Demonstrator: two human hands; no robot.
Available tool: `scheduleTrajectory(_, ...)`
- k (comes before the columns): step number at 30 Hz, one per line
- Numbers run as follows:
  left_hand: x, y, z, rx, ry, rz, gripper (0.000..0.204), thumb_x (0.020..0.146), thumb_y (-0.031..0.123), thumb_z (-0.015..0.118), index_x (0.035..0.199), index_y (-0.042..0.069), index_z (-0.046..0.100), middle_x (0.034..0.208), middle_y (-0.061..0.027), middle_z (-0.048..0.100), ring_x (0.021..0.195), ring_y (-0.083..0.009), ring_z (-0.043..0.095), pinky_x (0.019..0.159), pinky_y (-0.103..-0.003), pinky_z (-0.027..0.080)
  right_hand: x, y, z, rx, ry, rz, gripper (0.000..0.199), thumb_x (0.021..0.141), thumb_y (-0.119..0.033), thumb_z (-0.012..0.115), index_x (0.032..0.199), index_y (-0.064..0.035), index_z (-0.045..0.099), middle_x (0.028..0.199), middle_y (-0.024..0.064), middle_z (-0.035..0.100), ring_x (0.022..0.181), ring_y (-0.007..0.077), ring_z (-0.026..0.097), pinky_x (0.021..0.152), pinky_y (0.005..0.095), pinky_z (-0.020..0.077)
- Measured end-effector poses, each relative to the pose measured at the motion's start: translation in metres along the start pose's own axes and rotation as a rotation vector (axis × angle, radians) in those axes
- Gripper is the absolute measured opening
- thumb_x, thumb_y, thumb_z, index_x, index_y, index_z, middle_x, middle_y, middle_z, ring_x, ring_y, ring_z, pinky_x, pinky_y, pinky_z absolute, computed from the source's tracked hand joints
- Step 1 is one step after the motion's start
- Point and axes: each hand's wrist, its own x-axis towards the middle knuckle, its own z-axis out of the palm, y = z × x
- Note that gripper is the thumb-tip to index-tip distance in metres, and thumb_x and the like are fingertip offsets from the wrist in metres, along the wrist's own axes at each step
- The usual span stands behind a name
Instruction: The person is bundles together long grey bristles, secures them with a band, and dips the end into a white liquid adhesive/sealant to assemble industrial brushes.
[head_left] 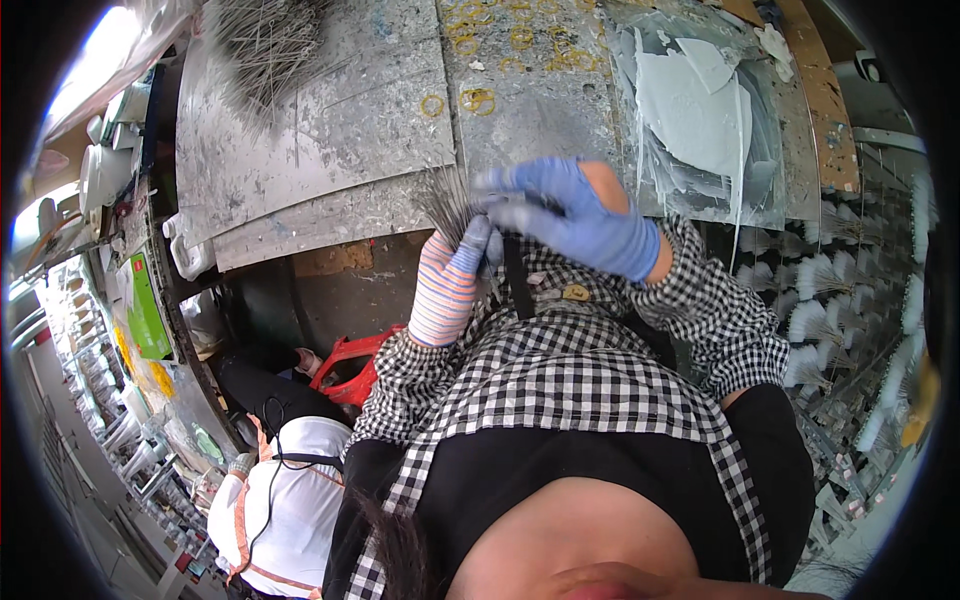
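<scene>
My left hand point(450, 285), in a striped glove with blue fingertips, is closed around a bundle of thin grey wires point(445, 203). The wire ends fan out above its fingers, just off the near edge of the worktable. My right hand point(580, 220), in a blue glove with some bare skin showing, is beside the bundle at its right. Motion smears its fingers, so whether they grip anything is unclear. On the table ahead lie yellow rubber bands point(478, 101), some loose and many scattered farther back. A large heap of similar thin wires point(265, 55) lies at the far left.
White paste point(690, 110) is spread on a glass plate point(765, 180) at the table's right. A red plastic stool point(350, 365) stands below the table. Another person in white point(290, 500) sits at lower left. Racks of white-tipped wire bunches point(825, 290) stand at right.
</scene>
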Motion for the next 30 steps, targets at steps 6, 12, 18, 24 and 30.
scheduleTrajectory(6, 0.01, -0.021, -0.001, 0.048, 0.006, 0.03, 0.027, 0.101, 0.024, 0.062, 0.121, 0.006, 0.063, 0.081, 0.003, 0.061, 0.068, -0.0032, 0.052, 0.058, -0.019, 0.04, 0.008, 0.022, -0.002, -0.438, 0.103, -0.015, 0.032, 0.089, -0.018, 0.071, 0.118, -0.0051, 0.069, 0.094, 0.0123, 0.073, 0.078, 0.0281, 0.071, 0.07, 0.033, 0.0563)
scheduleTrajectory(12, -0.009, -0.016, -0.018, 0.112, -0.058, 0.173, 0.038, 0.104, 0.023, 0.054, 0.136, 0.002, 0.054, 0.096, -0.0034, 0.064, 0.088, -0.01, 0.06, 0.081, -0.025, 0.05, 0.025, -0.004, 0.007, -0.362, -0.008, 0.232, 0.027, 0.089, -0.024, 0.067, 0.108, -0.0041, 0.067, 0.095, 0.0153, 0.07, 0.083, 0.0323, 0.068, 0.072, 0.0373, 0.0537)
scheduleTrajectory(18, -0.003, -0.024, -0.017, 0.212, -0.091, 0.188, 0.035, 0.104, 0.023, 0.056, 0.132, 0.002, 0.057, 0.092, 0.0, 0.061, 0.08, -0.0071, 0.053, 0.073, -0.026, 0.048, -0.023, 0.051, -0.059, -0.225, 0.362, 0.305, 0.038, 0.099, -0.021, 0.059, 0.128, 0.0021, 0.058, 0.118, 0.0103, 0.063, 0.106, 0.0165, 0.059, 0.091, 0.0304, 0.0488)
scheduleTrajectory(24, -0.006, -0.009, -0.022, -0.395, -0.249, 0.113, 0.055, 0.105, 0.041, 0.051, 0.141, 0.0, 0.045, 0.069, 0.0075, 0.039, 0.058, -0.0035, 0.038, 0.054, -0.021, 0.038, -0.022, 0.015, -0.036, -0.266, 0.385, 0.004, 0.03, 0.092, -0.019, 0.066, 0.115, 0.0003, 0.062, 0.107, 0.0139, 0.064, 0.093, 0.0252, 0.063, 0.083, 0.0368, 0.0496)
scheduleTrajectory(30, 0.006, 0.015, 0.002, -0.279, -0.132, 0.173, 0.04, 0.104, 0.044, 0.05, 0.11, 0.007, 0.063, 0.074, 0.008, 0.054, 0.06, -0.0014, 0.047, 0.056, -0.019, 0.042, -0.017, -0.019, 0.018, -0.294, -0.252, -0.171, 0.021, 0.097, -0.024, 0.061, 0.103, -0.004, 0.062, 0.079, 0.0066, 0.06, 0.067, 0.0232, 0.057, 0.059, 0.0322, 0.0432)
